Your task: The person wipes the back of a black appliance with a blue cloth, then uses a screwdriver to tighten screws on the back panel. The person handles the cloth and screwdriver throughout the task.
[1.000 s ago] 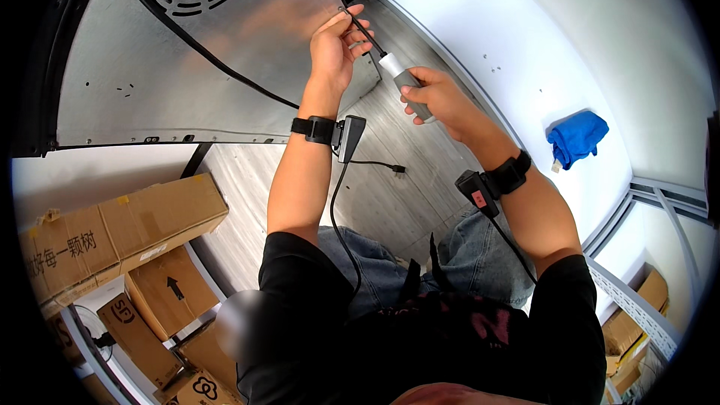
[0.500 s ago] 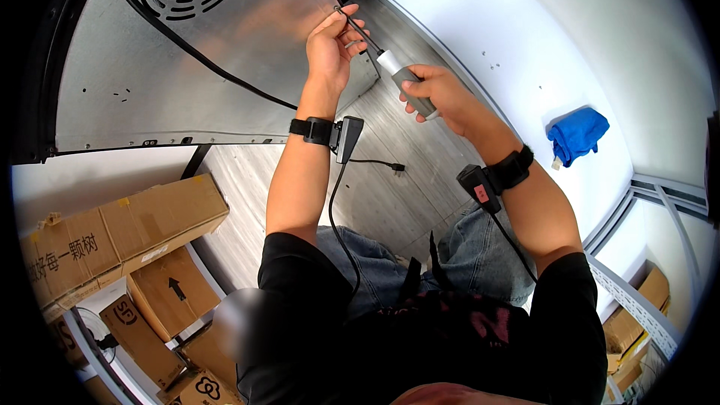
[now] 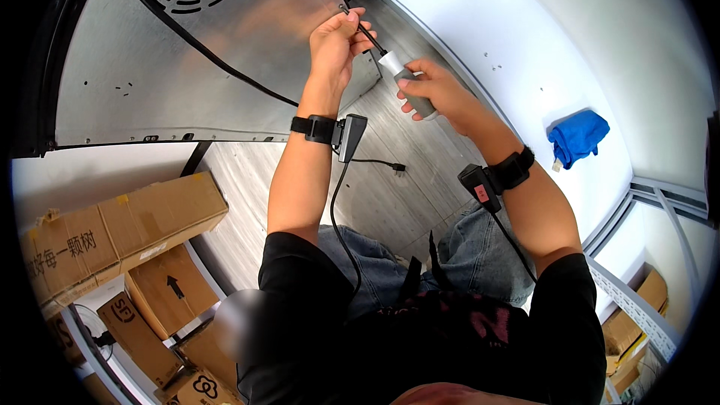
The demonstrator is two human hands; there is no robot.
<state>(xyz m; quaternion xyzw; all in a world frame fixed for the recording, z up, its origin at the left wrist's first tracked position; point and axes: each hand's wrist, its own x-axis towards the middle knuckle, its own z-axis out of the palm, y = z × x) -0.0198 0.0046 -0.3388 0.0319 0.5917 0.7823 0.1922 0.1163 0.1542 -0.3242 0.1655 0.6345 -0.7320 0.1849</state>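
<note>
A screwdriver (image 3: pixel 418 97) with a grey and white handle slants up and left toward the metal panel (image 3: pixel 225 90). My right hand (image 3: pixel 442 97) is wrapped round its handle. At the far end, my left hand (image 3: pixel 335 43) closes its thumb and forefinger on the thin dark shaft, close to the tip, with the other fingers loosely curled. The tip is at the panel's right edge. Whether a screw sits on it is too small to tell. Black straps with small dark boxes are on both my forearms.
A black cable (image 3: pixel 206 56) hangs across the vented panel. A plug (image 3: pixel 398 168) lies on the wood-look floor. Cardboard boxes (image 3: pixel 127 217) are stacked at lower left. On the white surface at right rests a blue cloth (image 3: pixel 578 137), with small screws (image 3: pixel 491 61) farther up.
The view has shifted slightly. My right-hand fingers have changed their hold a little on the handle, and my left hand stays by the tip.
</note>
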